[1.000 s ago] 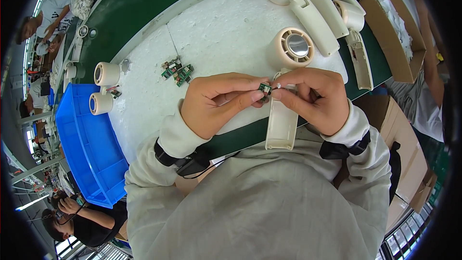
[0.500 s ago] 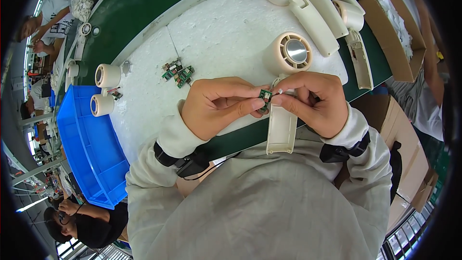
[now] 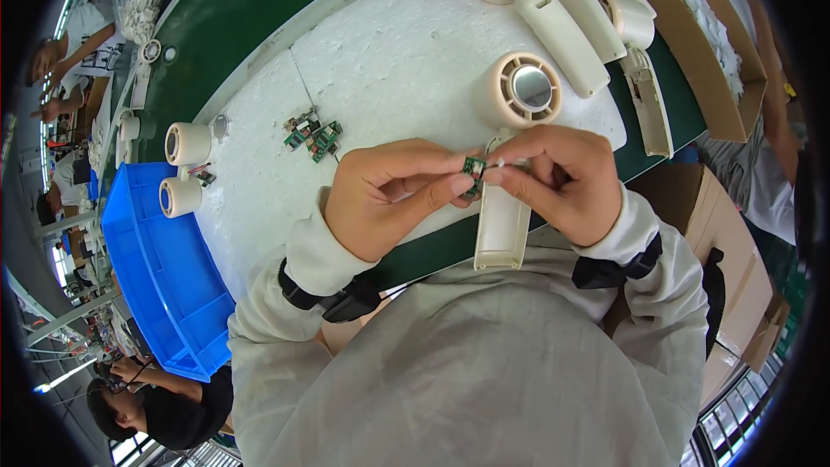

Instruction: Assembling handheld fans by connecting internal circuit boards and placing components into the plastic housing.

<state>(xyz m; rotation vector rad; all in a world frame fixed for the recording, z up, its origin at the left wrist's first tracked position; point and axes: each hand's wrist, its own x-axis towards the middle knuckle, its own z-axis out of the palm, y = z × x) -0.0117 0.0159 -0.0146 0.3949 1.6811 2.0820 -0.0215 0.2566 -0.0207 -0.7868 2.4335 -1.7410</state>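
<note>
Pinched between the thumb and fingers of my left hand (image 3: 380, 195) is a small green circuit board (image 3: 471, 170) with a white socket. My right hand (image 3: 577, 183) is closed on a tiny white connector (image 3: 500, 163), close beside the board; whether the two touch I cannot tell. Under my hands lies a cream handheld fan (image 3: 501, 229), its hollow handle pointing toward me. The fan's round head (image 3: 521, 91) with a silver disc rests on the white foam mat (image 3: 398, 60) beyond my fingers.
Several green circuit boards (image 3: 313, 134) lie piled left of centre. Two round fan heads (image 3: 187, 144) stand by a blue divided bin (image 3: 164, 268). Cream fan bodies (image 3: 562, 30) and a cardboard box (image 3: 705, 56) are at the far right. Other people work at the left.
The view has shifted slightly. My hands keep the same hold on the board and the connector, with only small finger movement.
</note>
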